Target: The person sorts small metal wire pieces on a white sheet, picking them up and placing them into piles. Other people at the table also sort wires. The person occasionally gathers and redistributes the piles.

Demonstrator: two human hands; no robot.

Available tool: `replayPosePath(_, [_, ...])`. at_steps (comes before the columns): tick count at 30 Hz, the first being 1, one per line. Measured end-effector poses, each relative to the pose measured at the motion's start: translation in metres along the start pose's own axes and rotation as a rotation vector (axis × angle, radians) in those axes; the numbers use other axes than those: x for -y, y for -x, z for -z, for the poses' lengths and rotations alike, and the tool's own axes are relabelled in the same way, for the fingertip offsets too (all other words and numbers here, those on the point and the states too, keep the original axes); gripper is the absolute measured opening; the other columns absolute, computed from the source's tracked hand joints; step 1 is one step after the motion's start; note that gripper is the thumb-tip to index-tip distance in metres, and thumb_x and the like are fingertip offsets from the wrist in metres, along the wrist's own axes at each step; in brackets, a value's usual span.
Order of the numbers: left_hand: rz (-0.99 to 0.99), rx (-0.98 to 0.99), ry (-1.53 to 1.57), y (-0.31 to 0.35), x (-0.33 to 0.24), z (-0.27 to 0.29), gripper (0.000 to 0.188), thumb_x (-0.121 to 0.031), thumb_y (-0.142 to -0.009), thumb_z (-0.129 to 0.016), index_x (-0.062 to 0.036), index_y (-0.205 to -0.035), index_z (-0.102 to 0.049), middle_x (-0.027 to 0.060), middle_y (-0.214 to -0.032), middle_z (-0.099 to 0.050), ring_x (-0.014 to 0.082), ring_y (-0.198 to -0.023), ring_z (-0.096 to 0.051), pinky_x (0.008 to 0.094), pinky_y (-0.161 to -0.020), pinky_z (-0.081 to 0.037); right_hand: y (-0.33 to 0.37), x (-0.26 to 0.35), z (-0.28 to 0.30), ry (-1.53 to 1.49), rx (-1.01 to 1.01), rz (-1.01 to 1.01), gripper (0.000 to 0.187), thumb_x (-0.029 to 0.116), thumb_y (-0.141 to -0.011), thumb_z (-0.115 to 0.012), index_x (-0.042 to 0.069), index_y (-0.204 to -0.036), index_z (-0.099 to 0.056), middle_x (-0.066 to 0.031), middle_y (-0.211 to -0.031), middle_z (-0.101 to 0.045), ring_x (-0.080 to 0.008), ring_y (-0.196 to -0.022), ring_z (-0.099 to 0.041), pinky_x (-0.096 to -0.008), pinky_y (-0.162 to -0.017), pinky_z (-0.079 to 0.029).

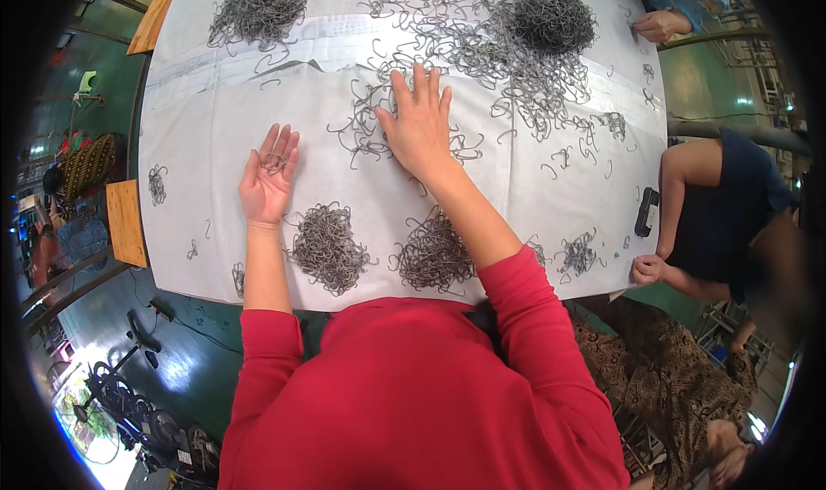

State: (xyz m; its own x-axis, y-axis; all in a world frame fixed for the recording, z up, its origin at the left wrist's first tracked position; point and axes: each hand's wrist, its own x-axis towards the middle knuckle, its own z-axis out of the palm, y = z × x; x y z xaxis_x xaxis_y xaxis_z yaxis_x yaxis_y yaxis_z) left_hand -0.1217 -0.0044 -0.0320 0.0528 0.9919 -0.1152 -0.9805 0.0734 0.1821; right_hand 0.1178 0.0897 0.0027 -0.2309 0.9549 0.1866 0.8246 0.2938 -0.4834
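Observation:
My left hand (pixel 265 196) is turned palm up above the white-covered table (pixel 194 271), fingers slightly curled, with a few thin wire hooks (pixel 274 162) lying across them. My right hand (pixel 422 141) reaches farther forward, palm down and fingers spread, over loose grey wire hooks (pixel 366 146) strewn around it. What lies under that palm is hidden. Close to my body are two heaps of similar hooks: a left heap (pixel 329 249) beside my left forearm, and a right heap (pixel 433 253) partly behind my right forearm.
Bigger hook piles stand at the far left (pixel 262 12) and far right (pixel 552 18), with scattered hooks between. A small black tool (pixel 647 212) lies near the right edge. Co-workers' hands rest at the right side (pixel 650 270) and far right corner (pixel 661 25).

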Motion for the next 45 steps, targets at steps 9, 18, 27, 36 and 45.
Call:
replayPosePath(9, [0.007, -0.009, 0.007, 0.000, 0.001, -0.006, 0.048, -0.022, -0.097, -0.030, 0.0085, -0.134, -0.024, 0.0245, -0.138, -0.029, 0.0344, -0.131, -0.024, 0.0423, -0.108, -0.028, -0.002, -0.057, 0.011, 0.093, -0.079, 0.110, 0.045, 0.007, -0.080, -0.052, 0.008, -0.124, -0.046, -0.0117, -0.134, -0.041, -0.0287, -0.128, -0.033, -0.0482, -0.105, -0.023])
replayPosePath(18, [-0.011, -0.052, -0.032, 0.001, 0.001, -0.005, 0.048, -0.023, -0.097, -0.028, 0.0083, -0.134, -0.025, 0.0251, -0.137, -0.030, 0.0352, -0.130, -0.026, 0.0420, -0.107, -0.030, -0.077, -0.119, 0.030, 0.322, -0.132, 0.004, 0.041, 0.002, -0.077, -0.049, 0.009, -0.117, -0.051, -0.0099, -0.127, -0.046, -0.0277, -0.124, -0.037, -0.0503, -0.104, -0.022])
replayPosePath(27, [-0.004, -0.056, -0.040, 0.002, 0.001, -0.006, 0.049, -0.023, -0.097, -0.028, 0.0085, -0.134, -0.025, 0.0256, -0.137, -0.030, 0.0359, -0.130, -0.026, 0.0421, -0.107, -0.030, -0.042, -0.093, 0.039, 0.063, -0.019, 0.094, 0.011, 0.017, -0.075, -0.065, 0.012, -0.085, -0.064, -0.0022, -0.085, -0.056, -0.0213, -0.089, -0.052, -0.0369, -0.078, -0.036])
replayPosePath(36, [-0.013, -0.065, -0.072, 0.001, 0.003, -0.011, 0.048, -0.023, -0.097, -0.028, 0.0083, -0.134, -0.025, 0.0247, -0.137, -0.030, 0.0351, -0.131, -0.026, 0.0413, -0.107, -0.030, -0.039, -0.095, 0.063, -0.126, 0.165, -0.170, 0.011, 0.016, -0.077, -0.063, 0.006, -0.081, -0.066, -0.0075, -0.080, -0.061, -0.0227, -0.076, -0.058, -0.0347, -0.069, -0.044])
replayPosePath(45, [-0.033, -0.069, -0.097, 0.003, 0.002, -0.008, 0.048, -0.023, -0.097, -0.028, 0.0083, -0.133, -0.027, 0.0243, -0.136, -0.032, 0.0354, -0.129, -0.028, 0.0412, -0.106, -0.031, 0.056, -0.076, 0.104, -0.531, 0.903, -0.258, 0.014, 0.013, -0.080, -0.061, 0.001, -0.086, -0.066, -0.0075, -0.074, -0.066, -0.0126, -0.071, -0.059, -0.0277, -0.068, -0.046])
